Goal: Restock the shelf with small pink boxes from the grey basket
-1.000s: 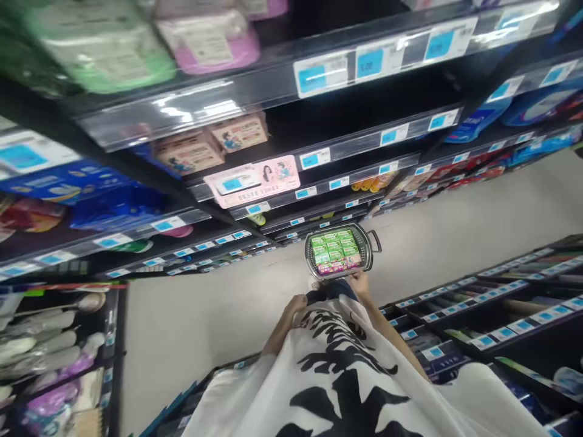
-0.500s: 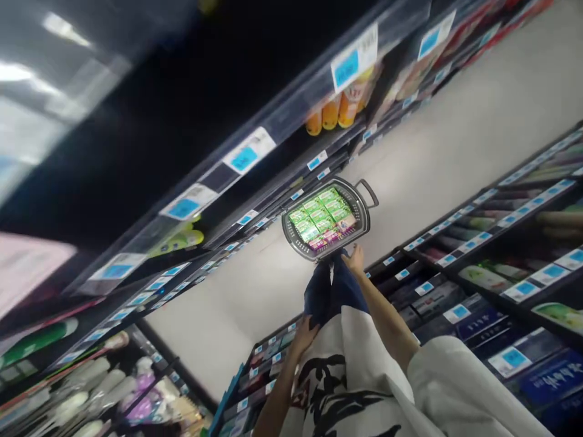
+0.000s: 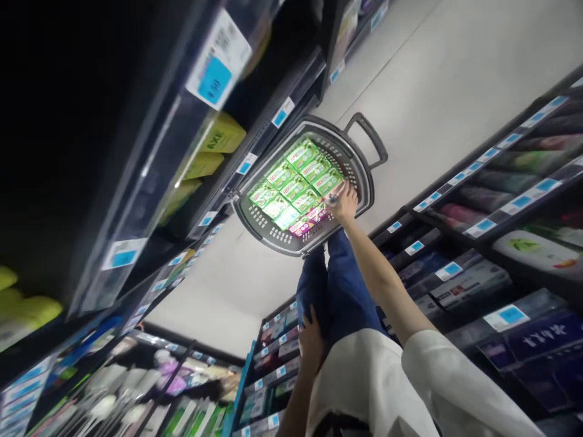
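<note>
My right hand reaches into the dark shopping basket. Its fingers curl around a small pale packet at the basket's near right corner, and the hand partly hides it. Beside it, bright green packs lie in rows on the basket's bottom. A strip of pink-purple packs runs along the near side. My left hand lies on my thigh in blue trousers, fingers apart, with nothing in it.
The basket stands on the pale floor, its handle folded out to the far right. Close on the left is a dark shelf with price tags and yellow packs. Another stocked shelf runs along the right.
My right hand has moved from beside my knee into the basket and closed around the small packet. The basket appears larger and nearer. My left hand stays on my thigh.
</note>
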Action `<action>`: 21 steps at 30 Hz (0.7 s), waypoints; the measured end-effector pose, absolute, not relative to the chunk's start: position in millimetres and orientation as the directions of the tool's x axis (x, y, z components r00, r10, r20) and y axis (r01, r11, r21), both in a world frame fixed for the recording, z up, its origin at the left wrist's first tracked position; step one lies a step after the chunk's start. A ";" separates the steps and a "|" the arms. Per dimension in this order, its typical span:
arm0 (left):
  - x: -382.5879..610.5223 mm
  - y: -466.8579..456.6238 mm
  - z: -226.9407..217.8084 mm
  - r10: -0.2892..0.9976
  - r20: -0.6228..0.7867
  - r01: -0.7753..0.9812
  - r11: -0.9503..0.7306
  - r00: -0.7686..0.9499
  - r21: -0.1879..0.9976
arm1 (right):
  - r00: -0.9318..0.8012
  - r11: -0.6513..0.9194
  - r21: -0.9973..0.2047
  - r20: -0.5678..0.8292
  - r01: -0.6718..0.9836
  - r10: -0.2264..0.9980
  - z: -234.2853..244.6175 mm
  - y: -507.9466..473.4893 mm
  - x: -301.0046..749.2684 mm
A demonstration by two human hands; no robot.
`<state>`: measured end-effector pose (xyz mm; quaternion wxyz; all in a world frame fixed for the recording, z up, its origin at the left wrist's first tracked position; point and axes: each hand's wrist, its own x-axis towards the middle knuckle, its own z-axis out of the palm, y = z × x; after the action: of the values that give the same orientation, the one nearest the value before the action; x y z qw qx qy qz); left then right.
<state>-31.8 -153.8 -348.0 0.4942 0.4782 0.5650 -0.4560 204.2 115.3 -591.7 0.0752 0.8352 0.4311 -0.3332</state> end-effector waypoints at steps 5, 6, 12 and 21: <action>-21.7 -133.5 -356.8 0.094 -0.987 0.990 0.070 -0.131 -0.125 | 0.421 -0.601 -0.108 -0.616 0.792 0.665 -625.5 127.5 203.9; -21.4 -130.3 -357.6 0.093 -0.987 0.989 0.068 -0.135 -0.129 | 0.418 -0.593 -0.101 -0.616 0.798 0.668 -629.1 129.1 203.9; -21.3 -120.9 -358.4 0.100 -0.986 0.989 0.077 -0.137 -0.129 | 0.427 -0.580 -0.024 -0.652 0.815 0.627 -624.4 138.6 198.3; -13.4 -101.5 -330.5 0.153 -0.984 0.987 0.141 -0.094 -0.072 | 0.188 -0.824 -0.383 -0.851 0.418 0.491 -437.4 113.5 195.9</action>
<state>-13.4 -101.5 -330.5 0.4696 0.4821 0.5915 -0.4440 195.9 113.5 -437.4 -0.0323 0.7701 0.2952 -0.5646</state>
